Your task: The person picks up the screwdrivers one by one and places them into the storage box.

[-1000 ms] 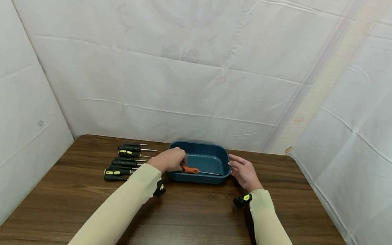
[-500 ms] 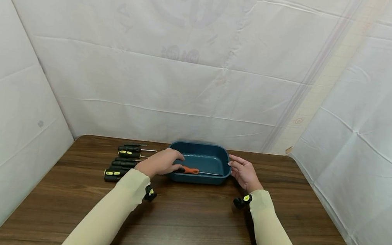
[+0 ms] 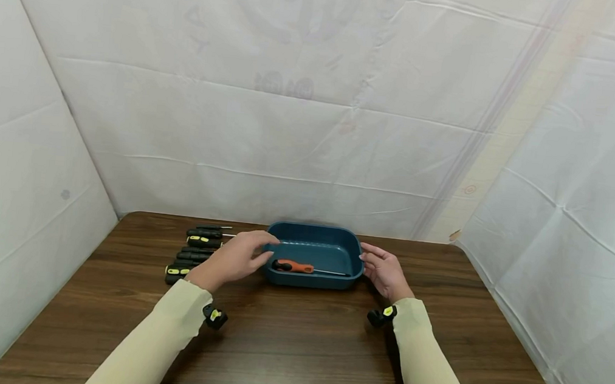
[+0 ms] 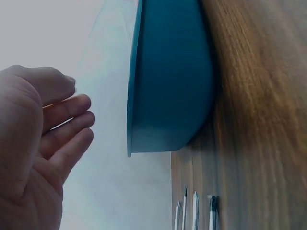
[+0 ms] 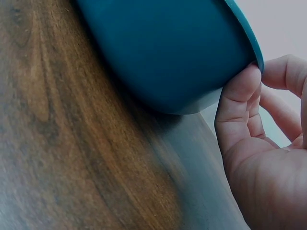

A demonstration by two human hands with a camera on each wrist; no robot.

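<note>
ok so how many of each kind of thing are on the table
orange-handled screwdriver, lying in the tray: 1
black-handled screwdrivers, some marked yellow, in a row left of the tray: about 7, small and partly behind the left hand
dark blue plastic tray: 1
total: about 9

Dark brown wood-grain table, enclosed left, back and right by white sheeting. Toward the far edge, resting directly on the wood, a teal rectangular tub with rounded corners. Just left of the tub, also flat on the wood, a row of black-handled screwdrivers, some with yellow bands, laid parallel one behind another, metal shafts pointing right toward the tub.
</note>
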